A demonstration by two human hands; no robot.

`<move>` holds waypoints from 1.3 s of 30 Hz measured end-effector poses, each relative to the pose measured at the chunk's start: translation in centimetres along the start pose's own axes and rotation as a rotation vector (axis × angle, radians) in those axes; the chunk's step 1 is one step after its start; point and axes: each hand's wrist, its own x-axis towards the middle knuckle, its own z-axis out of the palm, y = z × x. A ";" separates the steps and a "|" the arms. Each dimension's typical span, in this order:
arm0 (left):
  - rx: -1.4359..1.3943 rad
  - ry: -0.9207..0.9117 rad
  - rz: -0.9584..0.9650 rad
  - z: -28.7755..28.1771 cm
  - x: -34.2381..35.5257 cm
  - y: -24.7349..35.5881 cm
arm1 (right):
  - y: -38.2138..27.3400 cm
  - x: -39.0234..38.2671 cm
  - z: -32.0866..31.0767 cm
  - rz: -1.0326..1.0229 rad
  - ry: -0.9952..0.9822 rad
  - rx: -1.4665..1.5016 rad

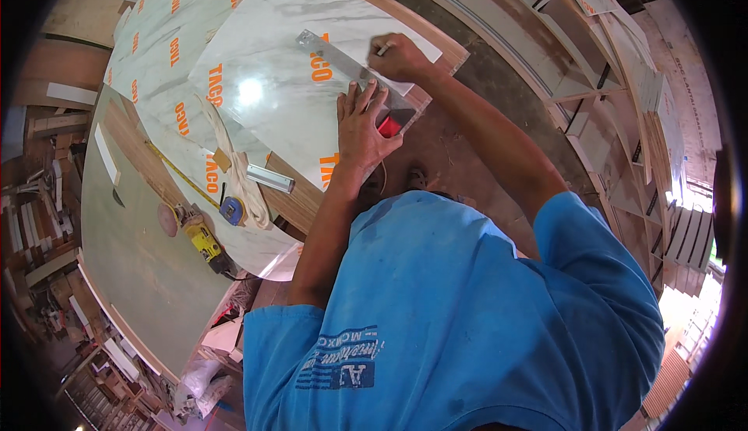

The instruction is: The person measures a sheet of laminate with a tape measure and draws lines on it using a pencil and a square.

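Note:
A metal straightedge (314, 45) lies diagonally on a white marble-patterned sheet (265, 45) printed with orange lettering. My left hand (360, 131) presses down on the sheet and straightedge, fingers spread. A red object (389, 125), partly hidden, is beside that palm. My right hand (401, 61) is closed around a small pale pen-like tool (383, 49) just beyond the straightedge; its tip is too small to make out. Left of my hands lie a short aluminum profile (271, 178), a pale cloth (257, 213), a blue tape measure (231, 210) and a yellow-black power tool (204, 245).
A greenish board (140, 275) extends along the left, with several stacked wood offcuts (39, 228) beyond it. Wooden cabinet frames (592, 80) curve along the right, past a strip of concrete floor (530, 104). Wood-grain board (140, 150) shows beneath the marble sheets.

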 end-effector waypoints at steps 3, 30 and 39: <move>0.012 0.012 -0.030 -0.4 -0.3 -0.2 | -1.5 -4.7 -2.4 0.079 -0.070 -0.061; 0.080 0.159 -0.026 1.7 -1.5 3.6 | 3.8 -19.9 -9.7 0.352 0.150 0.317; 0.007 0.286 -0.205 -8.5 -6.2 -1.1 | 13.1 -38.0 -7.8 0.727 0.444 0.509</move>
